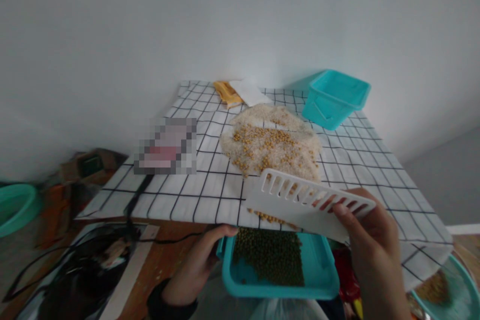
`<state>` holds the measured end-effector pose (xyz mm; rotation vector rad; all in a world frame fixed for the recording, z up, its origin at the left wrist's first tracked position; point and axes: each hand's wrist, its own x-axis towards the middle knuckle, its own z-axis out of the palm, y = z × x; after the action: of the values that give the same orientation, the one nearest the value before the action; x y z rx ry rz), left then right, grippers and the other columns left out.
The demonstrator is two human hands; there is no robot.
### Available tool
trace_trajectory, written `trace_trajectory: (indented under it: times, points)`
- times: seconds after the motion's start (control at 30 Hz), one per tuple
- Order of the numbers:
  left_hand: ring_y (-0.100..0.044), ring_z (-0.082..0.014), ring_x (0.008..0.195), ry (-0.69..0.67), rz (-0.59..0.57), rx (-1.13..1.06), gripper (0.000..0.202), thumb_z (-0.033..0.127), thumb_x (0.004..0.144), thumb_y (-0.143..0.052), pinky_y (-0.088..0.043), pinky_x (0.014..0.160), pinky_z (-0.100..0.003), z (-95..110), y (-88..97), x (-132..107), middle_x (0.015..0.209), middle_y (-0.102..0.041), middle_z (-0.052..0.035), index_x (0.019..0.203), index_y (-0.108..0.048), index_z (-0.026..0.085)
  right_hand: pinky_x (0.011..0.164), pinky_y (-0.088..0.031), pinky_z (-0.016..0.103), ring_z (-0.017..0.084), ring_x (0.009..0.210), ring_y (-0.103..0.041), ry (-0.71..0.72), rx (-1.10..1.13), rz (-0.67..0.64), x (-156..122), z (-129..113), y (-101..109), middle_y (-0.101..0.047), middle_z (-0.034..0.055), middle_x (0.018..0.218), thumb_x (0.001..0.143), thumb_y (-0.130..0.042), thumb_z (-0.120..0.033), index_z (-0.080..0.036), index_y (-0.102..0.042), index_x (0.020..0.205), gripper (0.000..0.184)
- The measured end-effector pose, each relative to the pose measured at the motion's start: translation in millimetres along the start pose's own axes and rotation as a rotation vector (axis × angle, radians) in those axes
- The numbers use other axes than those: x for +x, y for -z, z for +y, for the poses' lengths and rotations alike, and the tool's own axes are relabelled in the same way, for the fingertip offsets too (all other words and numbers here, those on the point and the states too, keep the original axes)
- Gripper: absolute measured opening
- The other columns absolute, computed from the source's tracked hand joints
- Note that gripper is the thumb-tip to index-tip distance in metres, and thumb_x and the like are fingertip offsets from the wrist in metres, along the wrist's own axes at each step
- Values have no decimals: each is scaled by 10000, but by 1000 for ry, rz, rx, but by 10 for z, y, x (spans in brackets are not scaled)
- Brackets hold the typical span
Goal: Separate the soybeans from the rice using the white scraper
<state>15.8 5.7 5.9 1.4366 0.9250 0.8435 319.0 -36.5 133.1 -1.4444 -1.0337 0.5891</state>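
My left hand (pixel 195 265) grips the near left corner of a teal tray (pixel 322 280) that holds dark green beans (pixel 272 255), kept just below the table's front edge. My right hand (pixel 369 240) is closed on a white slotted plastic scraper (pixel 300 210), tilted at the table edge with a few yellow beans lying along its lower side. Behind the scraper lies a pile of white rice mixed with yellow beans (pixel 270 142) on the checked tablecloth (pixel 202 195).
An empty teal basket (pixel 335 97) stands tipped at the table's back right. An orange and white packet (pixel 236 92) lies at the back edge. A blurred-out object (pixel 165 146) sits on the left, with a black cable (pixel 131 210) running off it. Another teal bowl (pixel 450 290) is low right.
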Motion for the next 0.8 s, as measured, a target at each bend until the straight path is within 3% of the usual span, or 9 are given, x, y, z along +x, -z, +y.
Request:
trace_trajectory:
  times: [0.13,0.3,0.5,0.7,0.8]
  points:
    - [-717,-206,981,19,35,-18,511,21,795,-661,-551,877,-281,53,-27,-4,1125,-796,6,1136,-773,385,492,-410,218,126,566,-563,-72,31,1,-60,-42,16,-650,12,687,819,-751,-423,-202,-717,778,227]
    - [-725,-248,936,133,97,-70,333,114,765,-701,-580,854,-341,124,-71,34,1040,-817,-35,1018,-810,301,469,-400,246,153,558,-586,-112,80,20,-76,-17,140,-667,34,679,779,-777,-410,-190,-720,776,228]
    - [-700,-267,935,101,99,-35,312,169,718,-744,-572,842,-349,121,-77,50,1016,-810,-48,995,-816,294,546,-463,270,184,645,-653,-94,126,345,-7,-5,334,-715,20,751,671,-854,-377,-206,-700,835,282]
    - [-699,-226,909,50,98,-64,385,107,731,-709,-556,824,-298,69,-157,22,1051,-796,-22,1032,-810,325,773,-486,298,161,760,-634,-22,129,615,137,24,487,-698,-5,794,680,-840,-359,-211,-690,785,236]
    - [-701,-232,882,184,123,-155,275,164,718,-748,-568,797,-304,106,-206,60,991,-797,-22,942,-820,305,867,-485,330,162,802,-626,112,178,663,262,99,478,-661,-24,805,692,-838,-290,-214,-663,777,209]
